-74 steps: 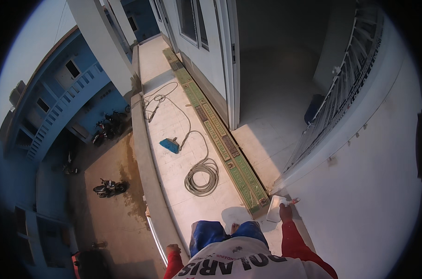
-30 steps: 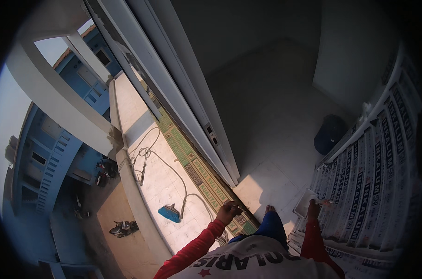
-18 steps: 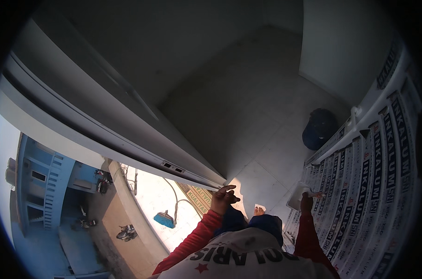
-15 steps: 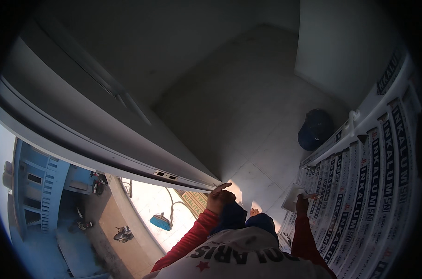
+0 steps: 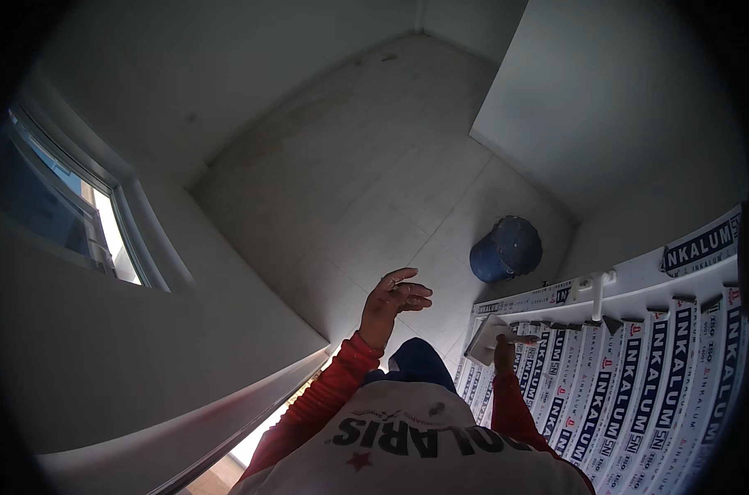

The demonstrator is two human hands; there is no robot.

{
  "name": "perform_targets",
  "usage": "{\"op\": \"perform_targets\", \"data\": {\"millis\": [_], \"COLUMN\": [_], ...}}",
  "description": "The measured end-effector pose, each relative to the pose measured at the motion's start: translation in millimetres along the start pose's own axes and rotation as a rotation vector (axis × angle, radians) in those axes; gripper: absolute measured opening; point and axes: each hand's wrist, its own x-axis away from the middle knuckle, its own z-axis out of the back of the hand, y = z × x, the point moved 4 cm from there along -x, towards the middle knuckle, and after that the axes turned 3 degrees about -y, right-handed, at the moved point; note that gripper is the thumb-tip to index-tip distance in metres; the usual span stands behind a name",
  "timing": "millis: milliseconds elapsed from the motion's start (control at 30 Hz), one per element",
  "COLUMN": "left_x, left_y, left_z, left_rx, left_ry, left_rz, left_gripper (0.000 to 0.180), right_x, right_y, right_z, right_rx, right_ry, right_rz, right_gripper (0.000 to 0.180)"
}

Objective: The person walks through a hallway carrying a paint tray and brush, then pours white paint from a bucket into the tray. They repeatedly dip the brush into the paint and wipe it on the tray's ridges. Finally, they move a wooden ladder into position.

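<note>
My left hand (image 5: 393,305) is raised in front of my body above the tiled floor. Its fingers are stretched and somewhat apart, with nothing between them. On the other side, my right hand (image 5: 503,355) grips a trowel (image 5: 483,340) with a pale, flat rectangular blade. The trowel is close to a white slatted panel (image 5: 614,371) wrapped in printed film; whether they touch, I cannot tell. A blue bucket (image 5: 496,254), its inside dark and its rim smeared, stands on the floor ahead of the trowel.
A pale wall corner (image 5: 548,107) juts out at the far right. A window (image 5: 115,219) is set in the left wall, and a bright door gap (image 5: 263,429) shows beside my left arm. Near the bucket, a white handle (image 5: 597,295) sticks out from the panel's frame.
My view has turned inward, away from the outdoor yard. The left hand has left the door edge and risen with its fingers spread. The trowel stays in my right hand.
</note>
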Motion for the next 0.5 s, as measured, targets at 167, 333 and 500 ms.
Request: {"op": "perform_targets", "data": {"millis": [167,333,500], "left_x": [-64.7,-104.4,-167.6], "left_y": [92.5,152.9,157.2], "left_z": [-53.1,-102.8,-147.0], "left_rx": [0.083,0.535,1.347], "left_ry": [-0.471,-0.740,-0.898], "left_rz": [-0.329,-0.475,-0.166], "left_gripper": [0.073,0.107,0.104], "right_x": [-64.1,-151.9,-239.5], "right_y": [-4.6,-21.5,-68.9], "right_z": [-16.1,-36.4,-58.6], "right_rx": [-0.144,0.037,0.016], "right_ry": [0.046,0.113,0.180], "right_rz": [-0.122,-0.277,-0.261], "right_gripper": [0.045,0.051,0.048]}}
